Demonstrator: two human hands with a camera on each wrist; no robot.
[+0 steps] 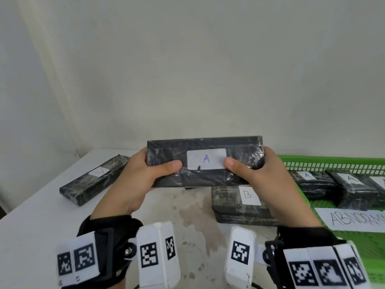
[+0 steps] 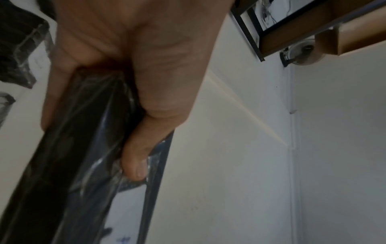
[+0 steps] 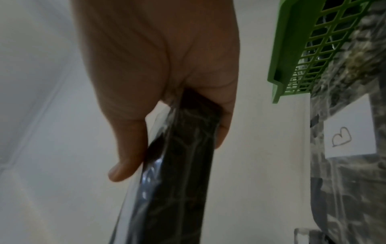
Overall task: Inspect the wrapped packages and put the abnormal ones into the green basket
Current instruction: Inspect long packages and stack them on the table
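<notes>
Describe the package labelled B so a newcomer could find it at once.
Start at the green basket on the table's right. Just left of its wall a black wrapped package lies on the table, on another like it. Its white label reads B; the readable others say A.

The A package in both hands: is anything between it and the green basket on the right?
Nothing visible blocks it. The A package, gripped by the left hand and right hand, is held above the B package, and the green basket is open-topped, though two packages already lie in it.
</notes>
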